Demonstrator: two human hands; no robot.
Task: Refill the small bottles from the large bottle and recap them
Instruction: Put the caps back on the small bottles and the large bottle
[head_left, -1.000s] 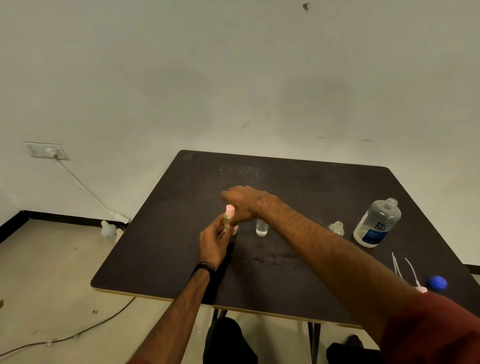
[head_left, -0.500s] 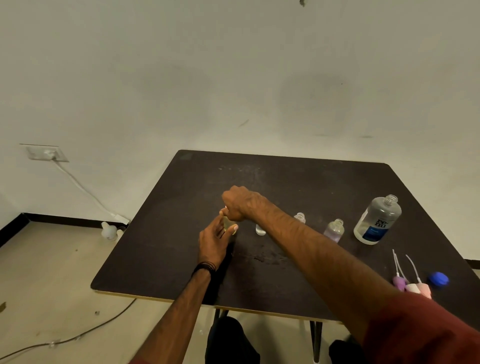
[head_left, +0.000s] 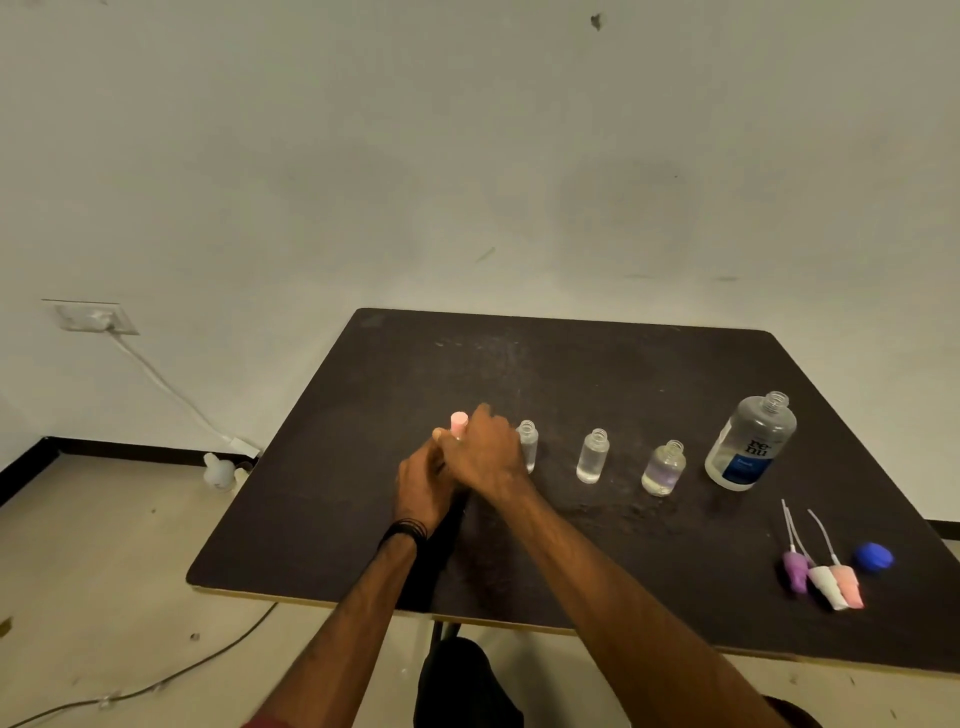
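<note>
Both hands meet at a small bottle with a pink spray cap (head_left: 458, 423) near the table's middle left. My left hand (head_left: 423, 488) wraps the bottle's body, which is hidden. My right hand (head_left: 485, 452) closes around it just below the pink cap. Three uncapped small clear bottles stand in a row to the right: one (head_left: 528, 444) beside my right hand, one (head_left: 592, 456), and one (head_left: 663, 468). The large clear bottle with a blue label (head_left: 750, 441) stands open at the right. Three loose spray caps, purple (head_left: 795, 569), white (head_left: 826, 584) and pink (head_left: 847, 584), lie near a blue cap (head_left: 872, 557).
The dark square table (head_left: 571, 364) stands against a pale wall. On the floor at left lie a white bottle (head_left: 219, 472), a cable (head_left: 156, 680) and a wall socket's cord (head_left: 171, 392). My dark-clad knees show under the table's front edge.
The head view shifted left and down, bringing all three open bottles and loose caps into sight. My right hand lowered around the pink-capped bottle, closing against my left hand.
</note>
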